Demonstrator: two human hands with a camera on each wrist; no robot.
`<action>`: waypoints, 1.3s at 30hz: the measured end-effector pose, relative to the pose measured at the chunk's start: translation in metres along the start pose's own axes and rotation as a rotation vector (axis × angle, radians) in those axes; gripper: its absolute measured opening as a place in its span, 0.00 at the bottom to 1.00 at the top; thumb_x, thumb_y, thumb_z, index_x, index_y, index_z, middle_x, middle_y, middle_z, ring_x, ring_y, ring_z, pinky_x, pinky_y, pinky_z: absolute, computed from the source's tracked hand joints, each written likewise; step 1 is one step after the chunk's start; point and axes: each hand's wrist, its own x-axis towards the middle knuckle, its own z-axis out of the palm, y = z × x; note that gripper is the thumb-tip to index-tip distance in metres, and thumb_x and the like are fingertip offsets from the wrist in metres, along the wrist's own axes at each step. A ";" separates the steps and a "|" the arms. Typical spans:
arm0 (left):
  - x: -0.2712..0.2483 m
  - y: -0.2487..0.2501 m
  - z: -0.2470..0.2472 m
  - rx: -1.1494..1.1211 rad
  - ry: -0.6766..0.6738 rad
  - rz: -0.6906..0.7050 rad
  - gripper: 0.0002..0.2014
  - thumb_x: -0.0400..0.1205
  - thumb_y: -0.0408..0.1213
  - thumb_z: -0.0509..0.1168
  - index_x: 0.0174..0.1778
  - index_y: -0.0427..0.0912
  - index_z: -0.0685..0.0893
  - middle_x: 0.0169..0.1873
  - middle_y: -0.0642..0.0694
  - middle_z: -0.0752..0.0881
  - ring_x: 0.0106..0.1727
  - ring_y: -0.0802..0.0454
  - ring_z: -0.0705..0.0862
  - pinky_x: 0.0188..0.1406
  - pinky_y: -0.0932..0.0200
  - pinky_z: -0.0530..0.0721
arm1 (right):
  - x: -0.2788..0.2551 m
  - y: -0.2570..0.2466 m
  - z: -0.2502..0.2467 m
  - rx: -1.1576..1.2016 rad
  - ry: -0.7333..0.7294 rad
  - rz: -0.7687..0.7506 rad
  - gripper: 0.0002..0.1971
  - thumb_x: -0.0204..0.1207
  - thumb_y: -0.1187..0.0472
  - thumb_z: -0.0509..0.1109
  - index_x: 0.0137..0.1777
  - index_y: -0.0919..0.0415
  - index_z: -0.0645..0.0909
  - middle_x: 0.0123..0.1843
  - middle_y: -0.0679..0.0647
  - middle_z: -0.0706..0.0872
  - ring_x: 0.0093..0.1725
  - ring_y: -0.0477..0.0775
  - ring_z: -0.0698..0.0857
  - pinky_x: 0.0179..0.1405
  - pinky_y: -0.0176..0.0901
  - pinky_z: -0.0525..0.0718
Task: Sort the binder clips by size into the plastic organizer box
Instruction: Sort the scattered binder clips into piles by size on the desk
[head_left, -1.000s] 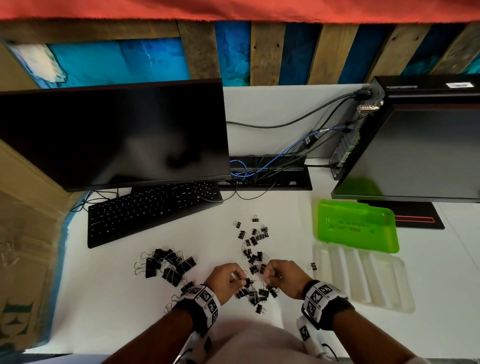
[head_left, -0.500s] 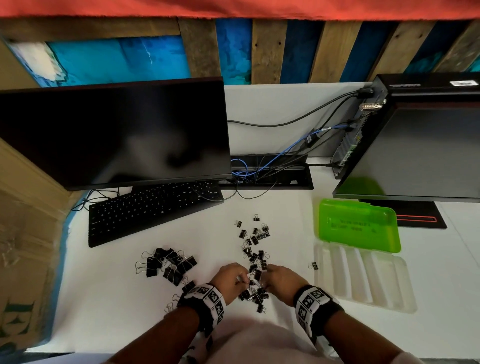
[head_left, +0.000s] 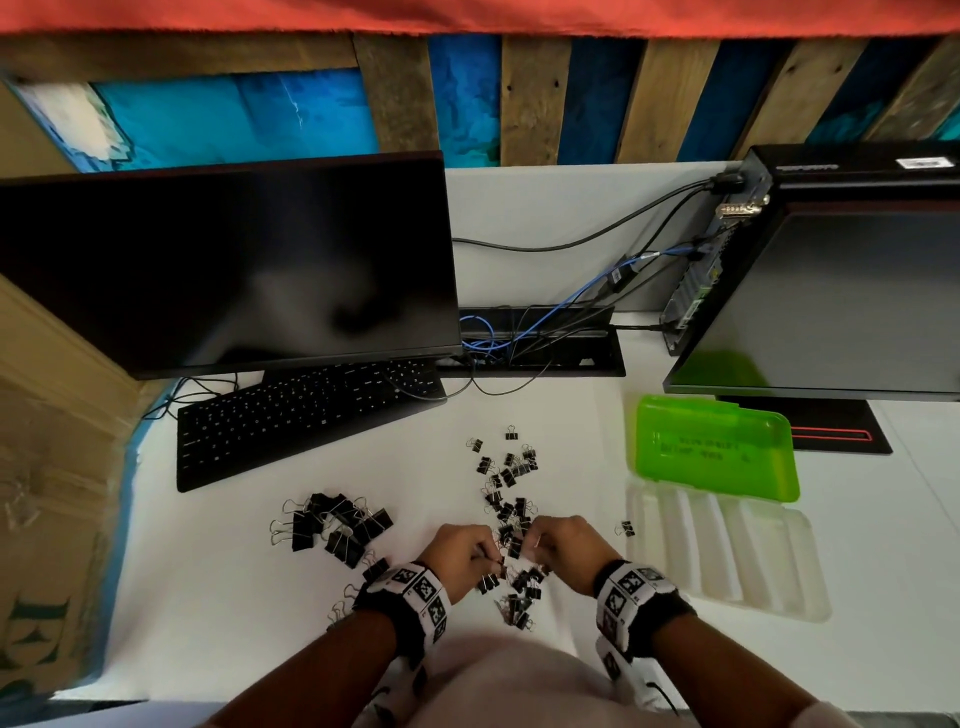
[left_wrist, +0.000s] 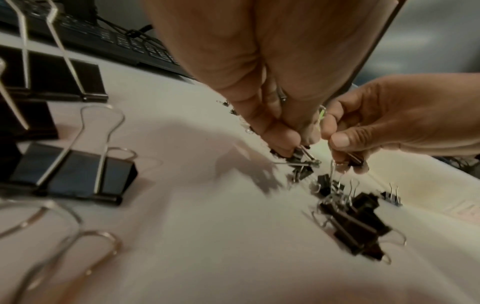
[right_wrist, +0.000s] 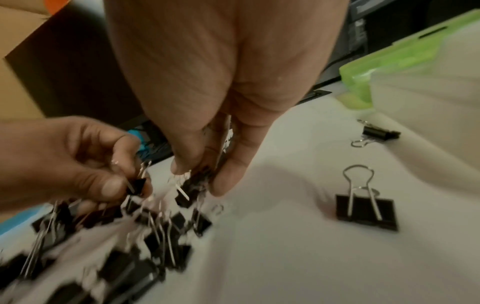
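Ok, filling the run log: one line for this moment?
left hand: pinching small clip | right hand: pinching small clips | big clips: heaped left | box: open, compartments bare

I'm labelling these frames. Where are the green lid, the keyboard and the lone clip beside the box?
green lid (head_left: 717, 449): head view, middle of panel.
keyboard (head_left: 306, 415): head view, middle keys.
lone clip (head_left: 627, 529): head view, black body.

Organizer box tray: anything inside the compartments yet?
No clips show in the clear tray compartments in the head view. One small clip lies on the table outside its left edge. The green lid lies open behind it; whatever is under the lid is hidden.
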 end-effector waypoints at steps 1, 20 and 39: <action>-0.001 0.001 -0.003 -0.010 0.014 0.001 0.12 0.74 0.30 0.73 0.30 0.52 0.81 0.36 0.46 0.89 0.36 0.57 0.88 0.37 0.67 0.86 | 0.001 0.000 -0.003 0.081 0.018 0.038 0.04 0.75 0.63 0.69 0.42 0.53 0.82 0.39 0.45 0.87 0.34 0.43 0.85 0.38 0.36 0.82; -0.047 -0.032 -0.021 -0.196 0.231 -0.095 0.14 0.72 0.31 0.72 0.32 0.56 0.80 0.34 0.50 0.88 0.34 0.56 0.86 0.40 0.57 0.88 | 0.022 -0.047 0.021 0.008 -0.224 -0.096 0.10 0.73 0.65 0.67 0.44 0.47 0.80 0.42 0.49 0.89 0.39 0.49 0.86 0.39 0.41 0.85; -0.090 -0.060 -0.017 0.105 0.154 -0.058 0.21 0.76 0.29 0.65 0.62 0.55 0.75 0.61 0.49 0.80 0.54 0.56 0.77 0.53 0.63 0.77 | 0.010 -0.070 0.059 -0.415 -0.307 -0.364 0.21 0.77 0.60 0.65 0.70 0.52 0.71 0.67 0.51 0.75 0.64 0.55 0.78 0.61 0.51 0.79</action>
